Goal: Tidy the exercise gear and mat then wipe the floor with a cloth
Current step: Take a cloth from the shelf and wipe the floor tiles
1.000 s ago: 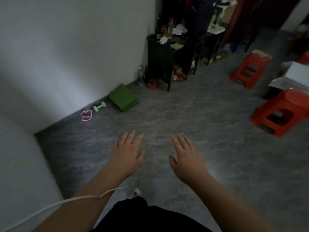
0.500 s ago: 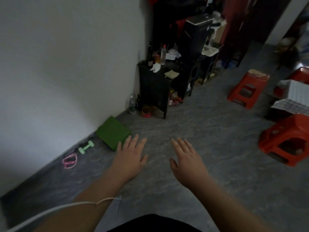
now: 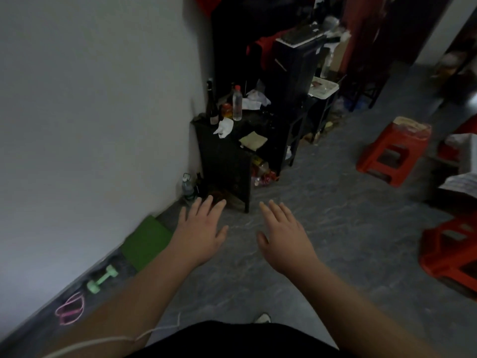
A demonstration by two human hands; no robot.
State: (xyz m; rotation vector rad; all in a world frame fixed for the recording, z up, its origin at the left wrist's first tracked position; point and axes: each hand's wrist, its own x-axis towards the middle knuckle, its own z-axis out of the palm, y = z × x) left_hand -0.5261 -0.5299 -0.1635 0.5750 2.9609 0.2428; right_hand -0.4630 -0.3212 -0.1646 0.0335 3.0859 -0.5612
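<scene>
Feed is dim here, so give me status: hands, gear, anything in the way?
Left hand and right hand open, empty. Green mat folded, dumbbell and pink band along the wall. No cloth in hand. Floor between is bare.

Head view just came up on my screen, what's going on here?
A person stands on the grey floor with both arms out, left hand and right hand open and holding nothing. The folded green mat, the mint-green dumbbell and the pink looped band lie along the white wall, untouched. No floor wiping is under way.
</scene>
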